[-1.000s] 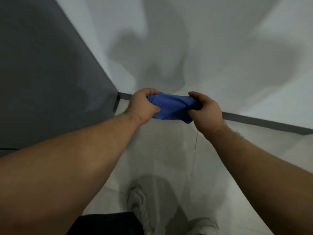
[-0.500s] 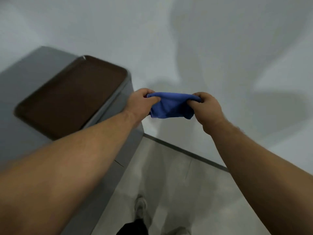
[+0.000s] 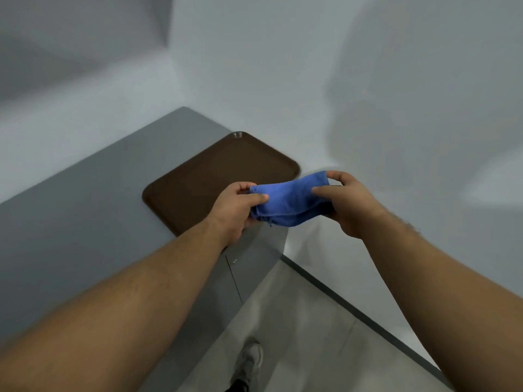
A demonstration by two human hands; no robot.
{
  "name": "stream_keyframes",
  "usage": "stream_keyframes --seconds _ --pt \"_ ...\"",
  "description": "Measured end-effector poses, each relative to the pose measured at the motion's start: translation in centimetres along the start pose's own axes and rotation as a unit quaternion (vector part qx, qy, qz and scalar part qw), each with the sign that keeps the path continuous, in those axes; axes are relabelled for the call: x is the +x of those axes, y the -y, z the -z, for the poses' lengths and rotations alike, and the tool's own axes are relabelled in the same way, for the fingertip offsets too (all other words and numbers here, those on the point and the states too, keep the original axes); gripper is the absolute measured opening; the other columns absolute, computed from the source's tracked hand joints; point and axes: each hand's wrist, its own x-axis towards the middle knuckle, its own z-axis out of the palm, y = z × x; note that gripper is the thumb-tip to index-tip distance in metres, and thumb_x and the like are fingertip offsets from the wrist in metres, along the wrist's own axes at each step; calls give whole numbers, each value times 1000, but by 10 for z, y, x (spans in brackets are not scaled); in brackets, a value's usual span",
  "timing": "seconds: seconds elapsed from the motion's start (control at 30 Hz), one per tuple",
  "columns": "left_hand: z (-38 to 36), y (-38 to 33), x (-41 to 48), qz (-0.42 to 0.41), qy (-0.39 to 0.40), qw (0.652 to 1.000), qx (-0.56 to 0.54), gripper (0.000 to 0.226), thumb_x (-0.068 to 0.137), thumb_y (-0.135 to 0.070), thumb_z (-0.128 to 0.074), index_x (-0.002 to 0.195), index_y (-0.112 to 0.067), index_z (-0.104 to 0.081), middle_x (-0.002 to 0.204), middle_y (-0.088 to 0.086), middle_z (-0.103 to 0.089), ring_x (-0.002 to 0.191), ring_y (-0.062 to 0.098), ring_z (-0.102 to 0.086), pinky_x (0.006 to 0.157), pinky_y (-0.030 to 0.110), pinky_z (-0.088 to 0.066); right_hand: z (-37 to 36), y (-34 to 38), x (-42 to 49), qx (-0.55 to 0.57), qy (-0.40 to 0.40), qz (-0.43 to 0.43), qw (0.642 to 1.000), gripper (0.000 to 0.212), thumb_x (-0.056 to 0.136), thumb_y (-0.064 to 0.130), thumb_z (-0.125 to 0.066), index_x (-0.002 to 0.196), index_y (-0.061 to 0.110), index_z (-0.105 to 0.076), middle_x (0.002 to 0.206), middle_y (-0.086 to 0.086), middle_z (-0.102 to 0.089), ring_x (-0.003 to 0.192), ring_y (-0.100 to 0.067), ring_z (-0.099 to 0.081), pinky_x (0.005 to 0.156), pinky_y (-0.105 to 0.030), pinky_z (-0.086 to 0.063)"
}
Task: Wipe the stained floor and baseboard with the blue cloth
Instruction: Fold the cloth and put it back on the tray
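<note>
The blue cloth (image 3: 288, 202) is bunched and folded, held in the air between both hands at chest height. My left hand (image 3: 235, 210) grips its left end and my right hand (image 3: 348, 205) pinches its right end. Far below, the pale tiled floor (image 3: 305, 329) runs to a dark grey baseboard (image 3: 353, 309) at the foot of the white wall. No stain shows on either from here.
A grey counter (image 3: 99, 205) stands at my left with a brown tray (image 3: 203, 182) on top, just beyond my left hand. Its side panel drops to the floor. My shoe (image 3: 250, 360) shows at the bottom. White walls meet in a corner behind.
My view has risen from the floor and baseboard to the counter top, bringing the brown tray into sight. Both hands keep hold of the cloth, which is now over the counter's edge.
</note>
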Motion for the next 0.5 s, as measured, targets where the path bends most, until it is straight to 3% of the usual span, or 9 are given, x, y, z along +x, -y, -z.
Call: stream_keyframes --seconds 0.13,0.27,0.4,0.5 --pt "39 -3 38 20 -36 999 -5 33 85 -2 -71 114 -17 -65 118 14 -66 98 30 -74 76 44 -65 -45 7 45 -47 -3 -5 999 61 89 -6 -63 139 25 -46 119 -14 -63 104 -30 -66 86 -37 -59" --pt "55 -2 77 22 -100 991 86 37 84 -4 -76 115 -19 -63 118 9 -65 104 26 -69 86 49 -63 -79 9 99 -143 -70 18 987 50 87 -7 -62 121 28 -51 113 -10 -65 97 -25 -66 74 -30 -58" --pt "55 9 104 32 -109 973 200 41 82 -13 -82 115 -22 -60 113 1 -64 99 17 -65 87 38 -61 -94 -3 145 -239 -96 58 965 41 86 -8 -61 117 18 -58 101 -3 -66 93 -22 -66 70 -24 -55" --pt "51 21 115 21 -95 935 342 38 81 -24 -84 110 -21 -59 111 0 -64 98 16 -64 84 36 -59 -95 -16 164 -347 -77 78 931 30 90 0 -60 115 17 -62 105 -5 -67 88 -20 -62 71 -24 -50"
